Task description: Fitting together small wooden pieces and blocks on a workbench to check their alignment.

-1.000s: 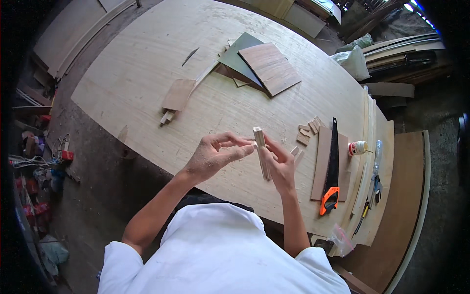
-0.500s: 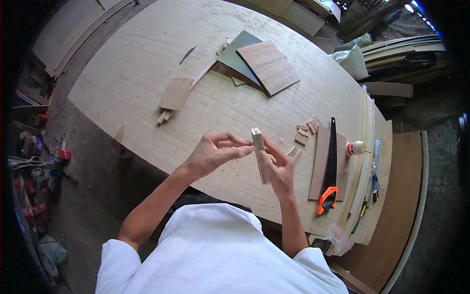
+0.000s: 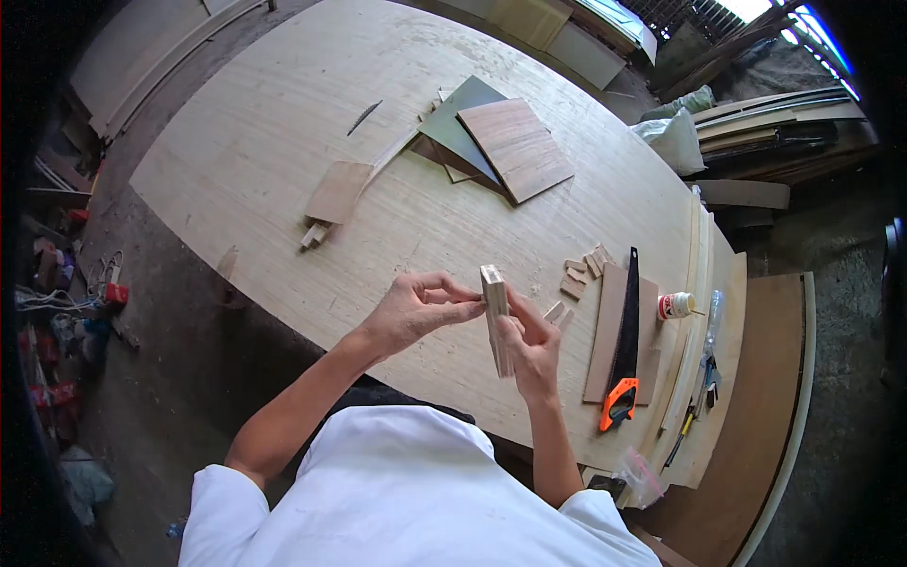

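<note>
Upright above the table's near edge is a small block of pale wood (image 3: 496, 326), its narrow edge layered like stacked strips. My right hand (image 3: 531, 350) grips it from the right, fingers behind and thumb on the near side. From the left, my left hand (image 3: 420, 312) brings thumb and forefinger together in a pinch against the block's left face. Whatever lies between those fingertips is too small or hidden to make out. Just beyond my right hand, small wooden pieces (image 3: 559, 315) rest on the tabletop (image 3: 425, 208).
At right, a handsaw with an orange handle (image 3: 619, 404) lies on a brown board (image 3: 603, 331), near a white bottle (image 3: 676, 305) and long wooden strips (image 3: 694, 293). Small wood blocks (image 3: 574, 279) sit beside it. Farther back are stacked panels (image 3: 520, 146) and a wooden piece (image 3: 337, 192).
The whole view has shifted slightly, so the table and hands appear a little lower. Both hands keep nearly the same hold at the block.
</note>
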`<state>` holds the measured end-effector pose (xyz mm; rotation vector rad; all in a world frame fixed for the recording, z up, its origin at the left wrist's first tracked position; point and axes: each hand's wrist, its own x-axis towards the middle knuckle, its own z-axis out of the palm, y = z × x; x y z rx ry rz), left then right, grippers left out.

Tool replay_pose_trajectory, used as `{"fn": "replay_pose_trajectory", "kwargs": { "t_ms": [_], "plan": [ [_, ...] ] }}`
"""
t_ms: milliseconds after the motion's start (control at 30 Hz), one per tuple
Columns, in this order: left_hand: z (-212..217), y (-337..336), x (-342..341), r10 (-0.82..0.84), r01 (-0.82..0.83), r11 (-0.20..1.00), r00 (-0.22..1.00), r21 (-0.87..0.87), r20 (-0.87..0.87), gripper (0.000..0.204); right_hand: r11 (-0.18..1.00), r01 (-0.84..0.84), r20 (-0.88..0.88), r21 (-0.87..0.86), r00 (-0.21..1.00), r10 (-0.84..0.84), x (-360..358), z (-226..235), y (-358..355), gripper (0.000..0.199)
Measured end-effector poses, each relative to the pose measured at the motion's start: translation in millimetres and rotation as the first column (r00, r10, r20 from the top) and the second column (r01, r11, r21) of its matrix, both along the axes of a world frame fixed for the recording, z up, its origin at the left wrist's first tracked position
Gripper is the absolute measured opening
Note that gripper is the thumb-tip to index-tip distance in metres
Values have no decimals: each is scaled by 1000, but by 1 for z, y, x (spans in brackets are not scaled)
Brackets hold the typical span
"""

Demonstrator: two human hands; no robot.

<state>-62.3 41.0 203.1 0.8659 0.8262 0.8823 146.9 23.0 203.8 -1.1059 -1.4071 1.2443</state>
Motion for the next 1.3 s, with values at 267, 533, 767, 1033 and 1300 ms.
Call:
{"fn": "replay_pose_trajectory", "kwargs": {
  "t_ms": [267,533,767,1033,1300],
  "plan": [
    [-3,-2,3,30,-30,999,999,-25,-13,24,991,55,16,-118,998,-53,-7,4,-6,48],
    [-7,-2,-1,14,-15,999,1000,-31,-22,28,999,52,-38,9,998,-52,-9,5,-6,49],
    [-9,1,-4,7,-7,1000,1000,0,-29,29,999,28,4,22,1000,-28,-12,5,-8,51],
    [-7,2,-8,19,-20,1000,998,-23,-54,24,977,86,26,-198,996,-82,-17,-4,-3,47],
    [-13,-4,-6,22,-19,999,998,46,-60,31,970,94,-16,-226,995,-100,-17,-12,-2,49]
  ]
}}
